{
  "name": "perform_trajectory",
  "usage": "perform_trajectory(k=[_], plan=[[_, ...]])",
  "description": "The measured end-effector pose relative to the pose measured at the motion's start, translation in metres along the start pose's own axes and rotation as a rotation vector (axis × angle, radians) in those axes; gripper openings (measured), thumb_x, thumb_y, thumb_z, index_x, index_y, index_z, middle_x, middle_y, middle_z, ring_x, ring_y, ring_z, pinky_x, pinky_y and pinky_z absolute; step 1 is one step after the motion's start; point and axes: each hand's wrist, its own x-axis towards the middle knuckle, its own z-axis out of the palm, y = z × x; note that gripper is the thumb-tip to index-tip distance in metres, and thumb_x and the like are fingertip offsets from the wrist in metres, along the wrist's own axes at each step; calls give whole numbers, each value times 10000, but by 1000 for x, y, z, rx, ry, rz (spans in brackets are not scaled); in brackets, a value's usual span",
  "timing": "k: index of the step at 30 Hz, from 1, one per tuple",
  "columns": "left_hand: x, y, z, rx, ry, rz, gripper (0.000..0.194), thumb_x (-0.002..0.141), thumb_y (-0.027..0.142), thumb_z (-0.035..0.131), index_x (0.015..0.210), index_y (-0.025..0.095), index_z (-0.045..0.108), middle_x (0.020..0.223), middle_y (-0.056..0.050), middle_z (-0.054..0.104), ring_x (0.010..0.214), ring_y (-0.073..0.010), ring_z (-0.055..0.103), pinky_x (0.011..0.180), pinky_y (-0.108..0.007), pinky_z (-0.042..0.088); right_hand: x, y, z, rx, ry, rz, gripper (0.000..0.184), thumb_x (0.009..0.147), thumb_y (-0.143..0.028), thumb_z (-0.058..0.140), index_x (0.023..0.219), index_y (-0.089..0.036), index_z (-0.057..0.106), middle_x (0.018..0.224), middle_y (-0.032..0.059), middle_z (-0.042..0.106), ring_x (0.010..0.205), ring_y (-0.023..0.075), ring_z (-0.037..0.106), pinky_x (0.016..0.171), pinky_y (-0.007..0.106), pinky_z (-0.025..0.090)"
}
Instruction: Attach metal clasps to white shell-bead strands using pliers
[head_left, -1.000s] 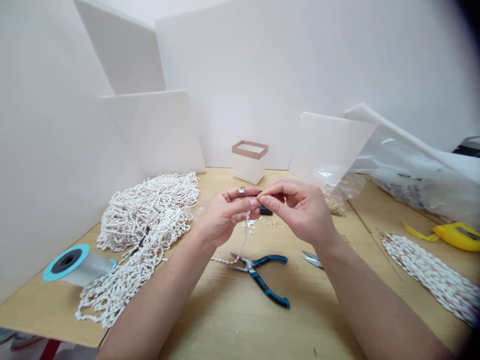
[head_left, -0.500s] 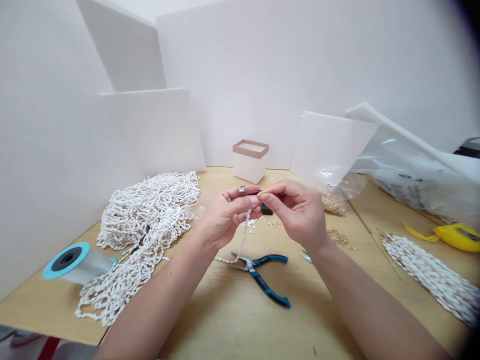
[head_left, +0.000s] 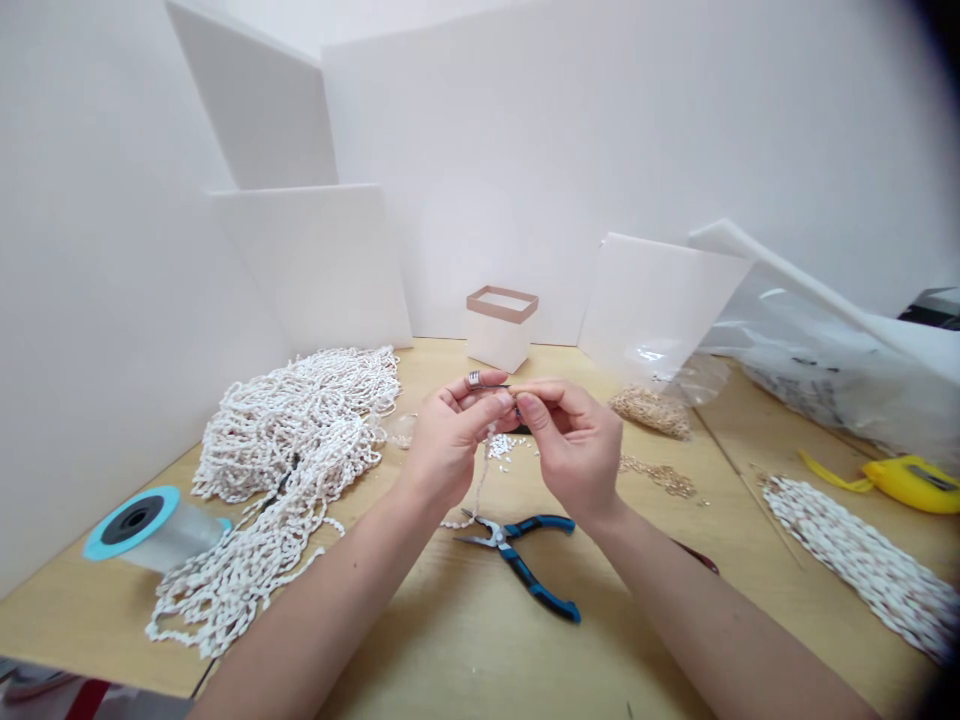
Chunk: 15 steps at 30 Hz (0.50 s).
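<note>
My left hand (head_left: 459, 435) is closed in a pinch on one end of a strand of white beads (head_left: 481, 480), which hangs down toward the table. A ring sits on one of its fingers. My right hand (head_left: 574, 435) pinches something small and dark against the left fingertips, too small to name. The fingertips of both hands meet in front of the white box. Below them, pliers with blue and black handles (head_left: 536, 583) lie spread on the table, their jaws near the strand's lower end. Small white beads (head_left: 501, 447) lie scattered behind the hands.
At left lie a heap of white beaded strands (head_left: 300, 420) and a spool of clear line (head_left: 161, 530). A white box (head_left: 499, 340) stands behind. To the right are a bag of tan beads (head_left: 651, 412), loose gold-coloured pieces (head_left: 667, 480), a braided-looking bundle (head_left: 855, 560) and a yellow tape measure (head_left: 919, 482).
My right hand has shifted slightly left and down, uncovering more of the tan bead bag and gold pieces. Both hands keep their pinch at the strand's end. The view has tilted slightly.
</note>
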Motion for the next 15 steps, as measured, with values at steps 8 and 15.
perform_trajectory(k=[8,15], plan=[[4,4,-2,11,9,4,390,583,194,915,909,128,713,698,1,718,611,-97,666,662,-222,513,10,-6,-12,-213,-122,-231,160,943,-174,625,1013,-266,736,992,44,751,915,198,701,819,356,561],[2,6,2,-28,9,-69,358,564,164,899,858,121,700,723,0,712,638,-105,671,715,-259,547,17,-12,-18,-213,-206,-228,141,930,-184,640,969,-262,751,919,29,757,845,196,698,774,354,559]])
